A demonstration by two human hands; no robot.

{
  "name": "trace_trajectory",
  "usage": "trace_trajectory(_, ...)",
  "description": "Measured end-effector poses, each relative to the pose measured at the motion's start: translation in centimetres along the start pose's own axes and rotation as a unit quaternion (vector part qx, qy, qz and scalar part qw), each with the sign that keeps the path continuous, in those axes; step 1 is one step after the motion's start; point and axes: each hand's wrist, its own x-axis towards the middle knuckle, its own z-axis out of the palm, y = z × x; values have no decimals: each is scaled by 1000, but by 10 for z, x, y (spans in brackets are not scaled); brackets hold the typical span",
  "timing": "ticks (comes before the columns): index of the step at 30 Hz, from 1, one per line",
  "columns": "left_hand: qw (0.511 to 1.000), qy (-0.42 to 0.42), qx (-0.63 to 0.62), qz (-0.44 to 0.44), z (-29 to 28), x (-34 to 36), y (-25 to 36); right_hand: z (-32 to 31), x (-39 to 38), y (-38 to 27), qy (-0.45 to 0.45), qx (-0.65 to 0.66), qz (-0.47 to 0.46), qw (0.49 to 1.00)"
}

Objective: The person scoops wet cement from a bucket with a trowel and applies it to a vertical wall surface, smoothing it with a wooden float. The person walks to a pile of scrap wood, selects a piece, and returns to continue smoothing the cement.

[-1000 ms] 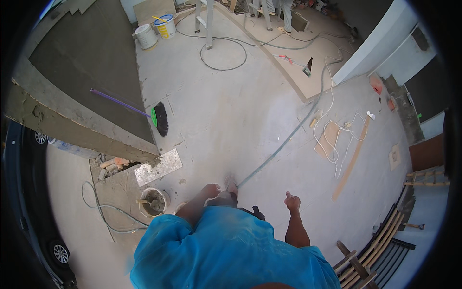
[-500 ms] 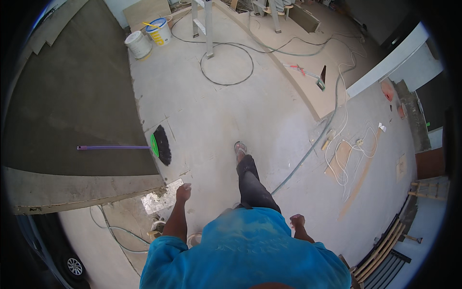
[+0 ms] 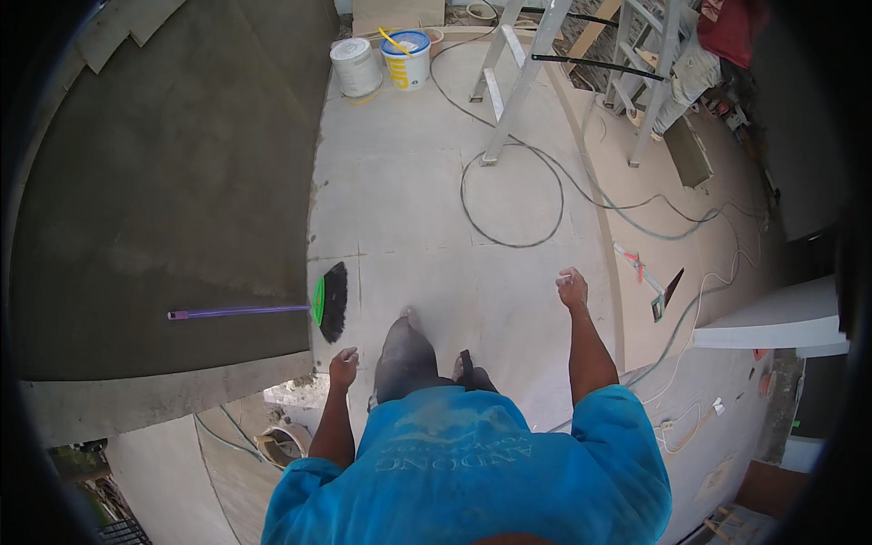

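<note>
My left hand [image 3: 343,367] hangs with curled fingers below a broom [image 3: 331,302] with a purple handle, green head and dark bristles, lying across the edge of dark cement. Ahead on my right, my right hand [image 3: 572,289] is also curled, with pale dust on the fingers, above the tiled floor [image 3: 422,200] near a raised beige step [image 3: 599,318]. Neither hand touches these things; whether anything small is inside the fingers is hidden. A long-handled tool [image 3: 636,265] with red parts lies on the step. My legs and feet show below me.
Aluminium ladders [image 3: 498,136] stand ahead, a co-worker in red [image 3: 722,32] at the right one. A looped cable [image 3: 511,243] and hoses cross the floor. A white tub [image 3: 357,68] and lidded bucket [image 3: 404,71] stand back left; another bucket [image 3: 282,445] is behind my left arm.
I have walked forward: the ladders, co-worker and looped cable appear nearer, the broom lower in view. My right arm has swung forward. The car at left has left the view.
</note>
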Motion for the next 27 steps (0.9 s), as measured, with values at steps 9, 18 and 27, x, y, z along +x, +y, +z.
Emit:
trace_trajectory(9, 985, -66, 71, -145, -25, 196, -74, 106, 149, -197, -157, -74, 38, 984)
trace_trajectory(18, 997, 61, -1, 39, -123, 511, 173, 138, 112, -123, -235, 40, 498, 834)
trace_trajectory(27, 999, 9, 37, 34, -81, 650, 355, 227, 394, -186, -276, 56, 429, 858)
